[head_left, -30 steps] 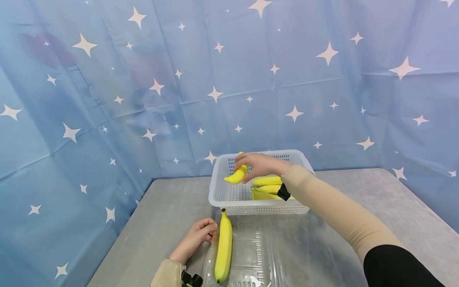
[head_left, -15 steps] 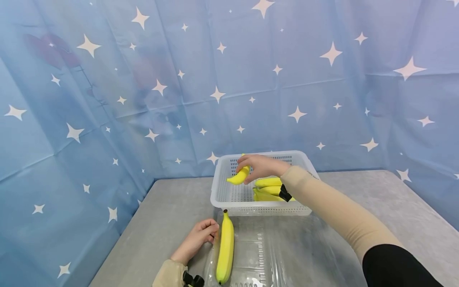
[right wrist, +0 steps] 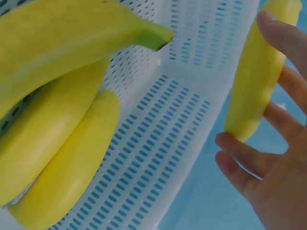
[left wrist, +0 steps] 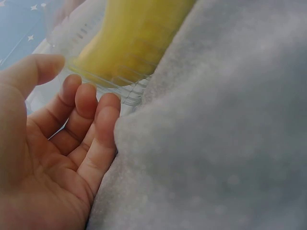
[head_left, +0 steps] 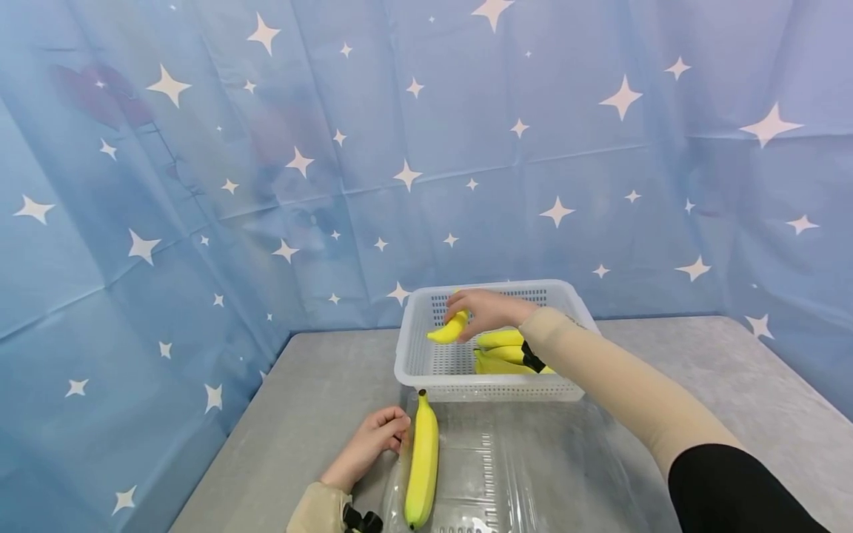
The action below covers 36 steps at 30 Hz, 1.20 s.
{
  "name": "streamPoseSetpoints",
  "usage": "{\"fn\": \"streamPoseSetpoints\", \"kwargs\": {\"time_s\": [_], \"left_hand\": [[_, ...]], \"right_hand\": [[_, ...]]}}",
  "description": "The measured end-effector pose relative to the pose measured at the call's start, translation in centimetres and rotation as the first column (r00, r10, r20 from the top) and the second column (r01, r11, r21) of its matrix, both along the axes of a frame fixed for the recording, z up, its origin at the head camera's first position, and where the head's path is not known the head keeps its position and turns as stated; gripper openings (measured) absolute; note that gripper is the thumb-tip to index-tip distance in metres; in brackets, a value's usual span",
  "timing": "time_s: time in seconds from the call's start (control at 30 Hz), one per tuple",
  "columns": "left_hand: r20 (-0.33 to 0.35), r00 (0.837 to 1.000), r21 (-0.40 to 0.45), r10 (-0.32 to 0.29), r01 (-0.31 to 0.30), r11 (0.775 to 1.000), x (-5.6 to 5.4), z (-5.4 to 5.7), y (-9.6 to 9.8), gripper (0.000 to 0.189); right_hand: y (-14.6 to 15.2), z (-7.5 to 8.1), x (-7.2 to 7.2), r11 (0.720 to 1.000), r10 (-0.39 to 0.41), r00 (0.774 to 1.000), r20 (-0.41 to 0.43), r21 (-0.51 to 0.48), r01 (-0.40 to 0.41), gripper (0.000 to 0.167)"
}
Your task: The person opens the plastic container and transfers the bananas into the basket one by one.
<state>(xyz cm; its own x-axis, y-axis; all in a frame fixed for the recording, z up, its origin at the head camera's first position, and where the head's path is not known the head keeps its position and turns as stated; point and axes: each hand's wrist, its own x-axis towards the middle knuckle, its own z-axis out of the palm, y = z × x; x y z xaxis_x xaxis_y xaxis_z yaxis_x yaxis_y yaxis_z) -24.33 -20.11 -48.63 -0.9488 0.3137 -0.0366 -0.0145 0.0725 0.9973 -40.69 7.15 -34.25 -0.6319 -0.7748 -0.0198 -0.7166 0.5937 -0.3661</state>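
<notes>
Over the left part of a white perforated basket (head_left: 433, 380), my right hand (head_left: 486, 309) holds a yellow banana (right wrist: 256, 72) between thumb and fingers. More bananas (head_left: 500, 355) lie together in the basket's right part, partly hidden by the right wrist. In front of the basket is a clear plastic container (head_left: 460, 474). One banana (head_left: 421, 463) lies lengthwise along its left side. My left hand (head_left: 369, 444) is at the container's left edge. In the left wrist view its fingers are loosely curled and the thumb stands apart from them; whether they touch the rim is unclear.
The grey tabletop (head_left: 320, 385) extends to both sides of the basket and container. Behind it hangs a blue curtain (head_left: 366, 185) with white stars. The container's clear lid part (head_left: 566, 466) seems to spread to the right, below the right arm.
The whole head view has shifted slightly. My right hand still holds the banana above the basket, and the left hand stays beside the container.
</notes>
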Motion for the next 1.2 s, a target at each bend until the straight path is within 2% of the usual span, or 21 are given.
{"fn": "streamPoseSetpoints", "kwargs": {"time_s": [0.47, 0.97, 1.2], "left_hand": [[0.011, 1.0, -0.001, 0.008, -0.008, 1.0, -0.1, -0.2, -0.1, 0.016], [0.008, 1.0, 0.007, -0.002, 0.002, 1.0, 0.0, -0.2, 0.1, 0.016], [-0.002, 1.0, 0.008, -0.004, 0.004, 1.0, -0.1, -0.1, 0.0, 0.016]], "right_hand": [[0.3, -1.5, -1.5, 1.0, -0.016, 1.0, 0.006, 0.012, 0.016, 0.045], [-0.9, -3.4, -1.4, 0.998, -0.023, 0.997, 0.068, 0.059, 0.019, 0.04], [-1.2, -4.4, -1.4, 0.998, 0.0, 0.997, 0.083, 0.057, -0.005, 0.041]]}}
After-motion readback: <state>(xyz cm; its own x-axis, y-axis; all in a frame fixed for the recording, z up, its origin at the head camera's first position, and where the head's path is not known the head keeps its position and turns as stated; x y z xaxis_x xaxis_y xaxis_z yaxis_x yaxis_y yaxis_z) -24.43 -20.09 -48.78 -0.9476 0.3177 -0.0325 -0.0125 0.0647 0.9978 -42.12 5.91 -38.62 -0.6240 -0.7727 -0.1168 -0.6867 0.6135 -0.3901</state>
